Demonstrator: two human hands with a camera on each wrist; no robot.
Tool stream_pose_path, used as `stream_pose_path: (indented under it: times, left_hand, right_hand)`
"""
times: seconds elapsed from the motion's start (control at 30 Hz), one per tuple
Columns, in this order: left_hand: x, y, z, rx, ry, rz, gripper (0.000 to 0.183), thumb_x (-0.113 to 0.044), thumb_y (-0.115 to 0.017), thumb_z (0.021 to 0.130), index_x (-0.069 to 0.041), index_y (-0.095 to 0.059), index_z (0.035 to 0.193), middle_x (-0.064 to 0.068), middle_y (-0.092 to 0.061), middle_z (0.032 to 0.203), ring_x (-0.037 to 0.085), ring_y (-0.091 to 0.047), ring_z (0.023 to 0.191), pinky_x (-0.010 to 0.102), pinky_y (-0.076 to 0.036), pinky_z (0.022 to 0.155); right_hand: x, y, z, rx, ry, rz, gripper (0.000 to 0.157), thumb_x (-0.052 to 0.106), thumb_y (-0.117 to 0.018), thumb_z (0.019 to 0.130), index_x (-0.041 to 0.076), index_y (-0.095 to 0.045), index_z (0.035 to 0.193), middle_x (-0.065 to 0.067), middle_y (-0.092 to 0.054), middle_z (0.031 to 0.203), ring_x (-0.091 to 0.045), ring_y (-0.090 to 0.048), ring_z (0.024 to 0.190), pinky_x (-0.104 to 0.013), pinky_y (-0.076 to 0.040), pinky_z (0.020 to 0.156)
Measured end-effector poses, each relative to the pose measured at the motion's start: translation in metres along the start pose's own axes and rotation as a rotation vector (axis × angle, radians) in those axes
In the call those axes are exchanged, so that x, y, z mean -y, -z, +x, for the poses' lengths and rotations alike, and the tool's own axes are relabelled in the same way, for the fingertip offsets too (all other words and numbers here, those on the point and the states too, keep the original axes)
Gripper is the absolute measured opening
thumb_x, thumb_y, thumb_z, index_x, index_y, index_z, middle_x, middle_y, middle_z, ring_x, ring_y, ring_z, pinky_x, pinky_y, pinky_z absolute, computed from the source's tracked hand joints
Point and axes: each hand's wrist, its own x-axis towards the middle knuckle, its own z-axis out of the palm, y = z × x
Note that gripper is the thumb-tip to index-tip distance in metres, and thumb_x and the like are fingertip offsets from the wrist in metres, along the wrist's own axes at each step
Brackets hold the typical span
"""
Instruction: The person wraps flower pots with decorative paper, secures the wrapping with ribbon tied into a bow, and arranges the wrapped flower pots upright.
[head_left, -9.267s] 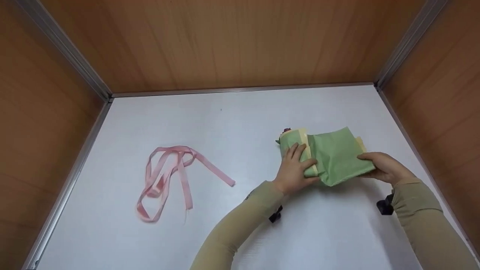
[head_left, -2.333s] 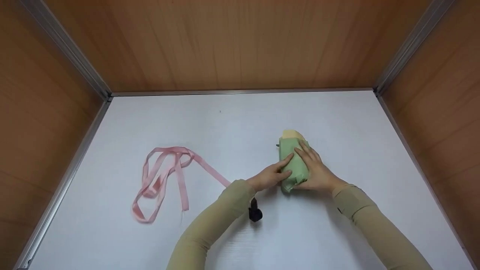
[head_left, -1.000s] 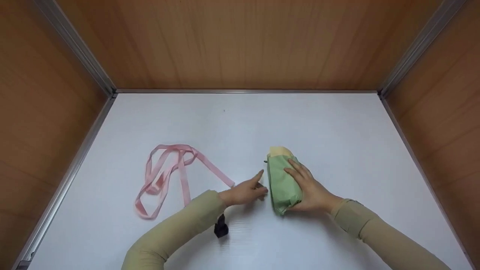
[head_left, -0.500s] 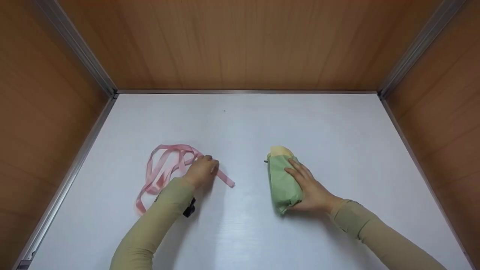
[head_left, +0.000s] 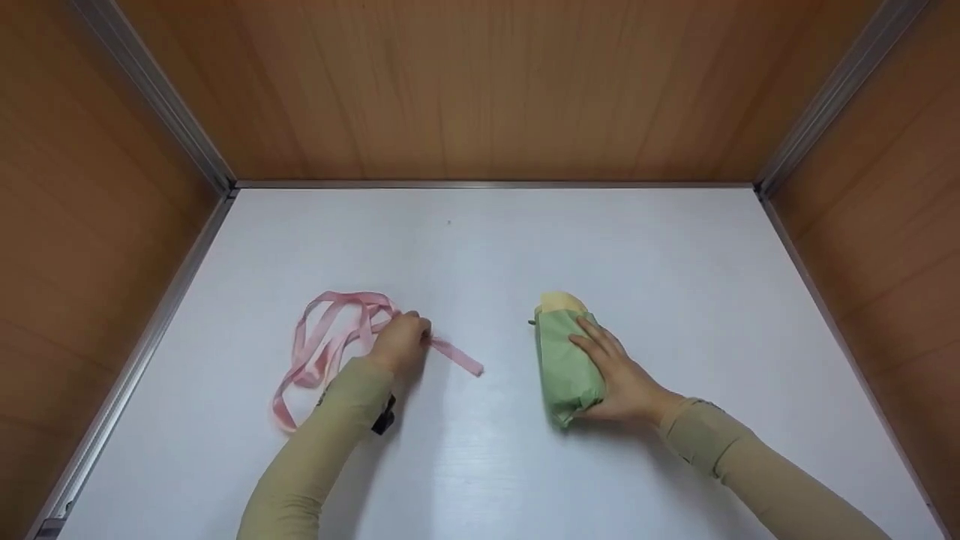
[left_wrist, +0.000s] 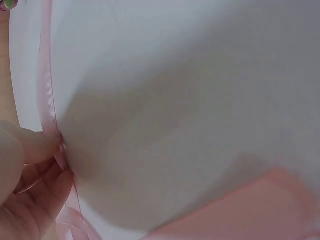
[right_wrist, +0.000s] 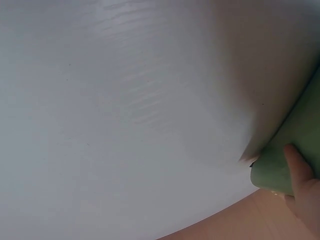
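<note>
A pink ribbon (head_left: 459, 357) lies in loose loops on the left half of the white table. My left hand (head_left: 400, 343) pinches it between thumb and fingers, partway along, with a short free end reaching right. The left wrist view shows this pinch on the ribbon (left_wrist: 46, 85) closely. Toward the right lies a small bouquet (head_left: 562, 360) rolled in green wrapping paper, pale yellow at its far end. My right hand (head_left: 624, 382) grips it from the right side, fingers spread over the top. In the right wrist view part of the green wrapping (right_wrist: 300, 131) shows under the thumb.
The white table (head_left: 495, 247) is bounded by wooden panels (head_left: 487, 90) at the back and both sides, with metal rails (head_left: 495, 184) along the edges. A flower (left_wrist: 8, 4) peeks in at the left wrist view's top corner.
Both hands rolled the green paper around the bouquet earlier. My left hand then left it, moved left and took hold of the ribbon, whose free end shifts slightly right. The right hand stays on the bouquet.
</note>
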Motion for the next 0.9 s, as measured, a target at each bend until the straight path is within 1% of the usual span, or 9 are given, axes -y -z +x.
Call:
stream_pose_path:
  times: [0.13,0.23,0.3,0.4,0.5,0.57,0.73,0.8,0.9]
  left_hand:
    - [-0.003,0.001,0.004,0.038,0.038,-0.013,0.015,0.005,-0.057,0.084,-0.003,-0.068,0.080,0.010,-0.063,0.079,0.026,-0.058,0.076,0.041,-0.050,0.076]
    - [-0.008,0.005,0.009,0.049,0.040,-0.026,0.014,0.004,-0.056,0.084,-0.002,-0.066,0.078,0.011,-0.064,0.078,0.025,-0.057,0.075,0.041,-0.049,0.075]
    - [-0.015,0.008,0.016,0.059,0.058,-0.047,0.012,0.003,-0.057,0.084,-0.002,-0.066,0.078,0.010,-0.064,0.077,0.024,-0.055,0.072,0.040,-0.048,0.073]
    - [-0.030,0.011,0.029,0.059,0.076,-0.082,0.010,-0.002,-0.059,0.086,-0.002,-0.065,0.079,0.008,-0.062,0.076,0.022,-0.051,0.070,0.038,-0.048,0.071]
    - [-0.050,0.012,0.044,0.058,0.089,-0.123,0.010,-0.006,-0.059,0.089,-0.002,-0.067,0.083,0.008,-0.063,0.078,0.021,-0.052,0.071,0.036,-0.048,0.072]
    - [-0.065,0.012,0.056,0.041,0.081,-0.153,0.013,-0.009,-0.060,0.090,-0.001,-0.068,0.084,0.009,-0.065,0.079,0.020,-0.054,0.071,0.035,-0.049,0.071]
    - [-0.110,0.013,0.087,0.006,0.119,-0.280,0.015,-0.014,-0.059,0.093,-0.001,-0.068,0.092,0.010,-0.067,0.086,0.019,-0.059,0.077,0.031,-0.050,0.071]
    - [-0.131,0.013,0.097,-0.032,0.108,-0.347,0.016,-0.014,-0.059,0.093,-0.001,-0.068,0.094,0.010,-0.067,0.089,0.018,-0.060,0.079,0.028,-0.051,0.071]
    - [-0.162,0.014,0.107,-0.088,0.044,-0.499,0.017,-0.014,-0.058,0.093,0.000,-0.068,0.095,0.011,-0.068,0.092,0.019,-0.062,0.082,0.024,-0.050,0.071]
  right_hand:
    - [0.001,0.000,-0.001,-0.008,-0.002,0.003,0.109,0.054,-0.084,0.060,0.020,-0.028,0.148,0.000,-0.008,0.159,-0.035,-0.010,0.144,-0.060,-0.036,0.101]
    - [0.003,-0.001,-0.002,-0.004,-0.019,0.002,0.108,0.050,-0.085,0.061,0.020,-0.028,0.148,0.000,-0.007,0.159,-0.035,-0.011,0.144,-0.060,-0.036,0.101]
    - [0.004,-0.001,-0.002,0.001,-0.035,0.004,0.108,0.049,-0.085,0.061,0.020,-0.027,0.148,0.001,-0.007,0.159,-0.034,-0.010,0.144,-0.059,-0.035,0.102]
    - [0.004,-0.002,-0.001,0.003,-0.050,0.004,0.109,0.052,-0.084,0.061,0.021,-0.027,0.148,0.001,-0.006,0.160,-0.033,-0.009,0.145,-0.058,-0.034,0.103]
    - [0.004,-0.004,0.000,0.005,-0.065,0.001,0.110,0.055,-0.084,0.060,0.023,-0.027,0.148,0.003,-0.005,0.160,-0.032,-0.008,0.145,-0.057,-0.034,0.105]
    - [0.004,-0.005,0.001,0.006,-0.071,-0.003,0.111,0.057,-0.083,0.059,0.024,-0.026,0.148,0.005,-0.004,0.160,-0.030,-0.008,0.146,-0.056,-0.033,0.105]
    - [0.006,-0.008,0.006,-0.004,-0.062,-0.006,0.112,0.060,-0.082,0.058,0.025,-0.027,0.148,0.006,-0.004,0.160,-0.029,-0.008,0.146,-0.056,-0.033,0.105]
    - [0.007,-0.009,0.008,-0.006,-0.050,-0.005,0.112,0.061,-0.082,0.058,0.024,-0.027,0.148,0.005,-0.005,0.160,-0.029,-0.007,0.146,-0.055,-0.033,0.106]
    - [0.007,-0.011,0.009,-0.007,-0.023,-0.005,0.111,0.061,-0.082,0.058,0.022,-0.028,0.148,0.001,-0.007,0.159,-0.030,-0.008,0.145,-0.053,-0.034,0.106]
